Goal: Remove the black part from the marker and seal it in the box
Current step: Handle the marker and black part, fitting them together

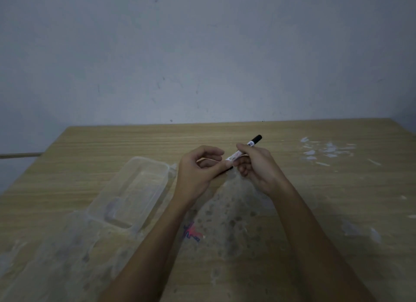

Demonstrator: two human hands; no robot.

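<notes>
Hands raised over the desk: right hand point(255, 164) gripping the barrel of a white marker with black ends point(244, 152), left hand point(198, 171) pinching its near black tip. Marker tilted, far black end pointing up and away. Clear rectangular plastic box point(132, 193) lies open on the light wood desk point(315, 211), just left of the hands.

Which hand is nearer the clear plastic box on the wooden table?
Left. The left hand hovers just beside the clear plastic box, near its far right corner. The right hand, gripping the white marker with black ends, sits farther right, beyond the left hand.
</notes>
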